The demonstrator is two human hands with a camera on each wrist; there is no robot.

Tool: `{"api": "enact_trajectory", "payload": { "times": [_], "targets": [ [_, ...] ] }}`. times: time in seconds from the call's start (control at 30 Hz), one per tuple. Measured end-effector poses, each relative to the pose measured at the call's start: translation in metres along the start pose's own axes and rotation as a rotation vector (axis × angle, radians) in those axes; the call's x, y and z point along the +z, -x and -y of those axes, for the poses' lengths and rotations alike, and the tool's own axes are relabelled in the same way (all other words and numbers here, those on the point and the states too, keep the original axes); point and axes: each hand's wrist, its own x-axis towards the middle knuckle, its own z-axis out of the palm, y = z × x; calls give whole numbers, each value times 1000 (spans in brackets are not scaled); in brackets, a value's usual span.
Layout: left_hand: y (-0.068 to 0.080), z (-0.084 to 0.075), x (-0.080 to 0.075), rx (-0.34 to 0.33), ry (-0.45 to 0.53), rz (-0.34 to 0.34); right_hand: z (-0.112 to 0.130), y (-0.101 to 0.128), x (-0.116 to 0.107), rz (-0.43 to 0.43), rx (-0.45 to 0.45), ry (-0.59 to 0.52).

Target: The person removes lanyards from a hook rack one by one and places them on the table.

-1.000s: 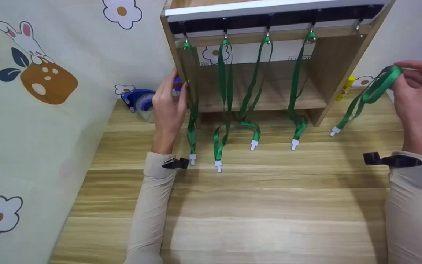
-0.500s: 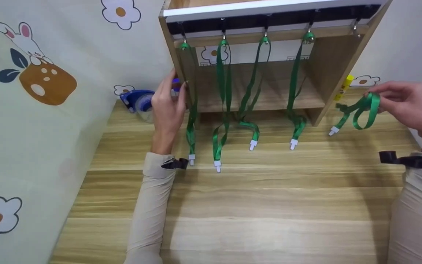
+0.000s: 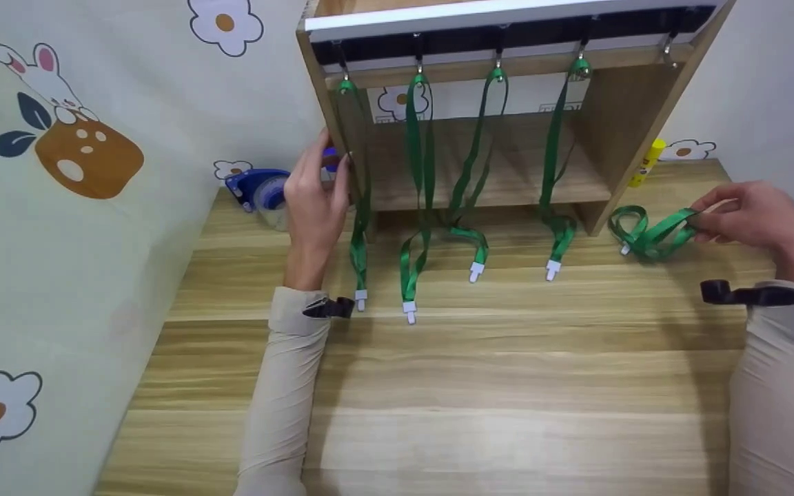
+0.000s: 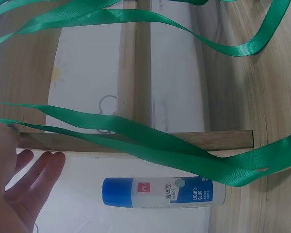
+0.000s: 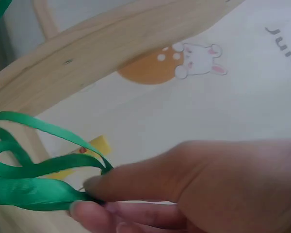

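Right hand (image 3: 759, 222) has dropped a lot since a second ago: it was up level with the shelf unit's side panel holding the loose green lanyard (image 3: 648, 233) stretched out, and now it's low near the surface (image 3: 493, 386), with the lanyard bunched into loops lying on the wood just right of the shelf unit (image 3: 507, 103). Fingers and thumb pinch the lanyard's right end; the wrist view shows the strap (image 5: 34, 179) clamped between fingertips (image 5: 94, 184). Left hand (image 3: 314, 200) hasn't budged. It's flat against the shelf unit's left edge, fingers straight, not gripping anything.

Room-wise: the shelf unit sits at the back of the surface, with the patterned wall close on its left. In front of it there's a wide stretch of bare wood. The loose lanyard lies between the unit's right panel and the surface's right edge, well clear of the hanging ones.

Counts: four lanyards (image 3: 424, 172) hang from hooks under the unit's top, their white clips (image 3: 409, 311) resting on the surface in front, plus the one loose lanyard, so five. One hook (image 3: 669, 49) at the far right is bare. One blue tape dispenser (image 3: 259, 187) left of the unit, one yellow glue stick (image 3: 647, 162) right of it, and one blue-capped glue bottle (image 4: 165, 192) by the left hand.
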Motion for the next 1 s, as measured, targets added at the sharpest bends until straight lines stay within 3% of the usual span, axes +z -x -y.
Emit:
{"api": "enact_trajectory", "payload": {
  "times": [0.17,0.3,0.67,0.8,1.0],
  "targets": [
    [0,2,0,-1,5,-1,-2,-7,11,-155,53,31],
    [1,2,0,-11,1,6,-1,-16,21,-202,56,43],
    [1,0,-1,-35,-10,27,-2,-37,45,-78,-80,30],
    [0,1,0,-14,0,19,-2,-39,48,-21,-73,13],
    [1,3,0,3,-10,14,-3,-37,45,-10,-60,11]
  ]
}}
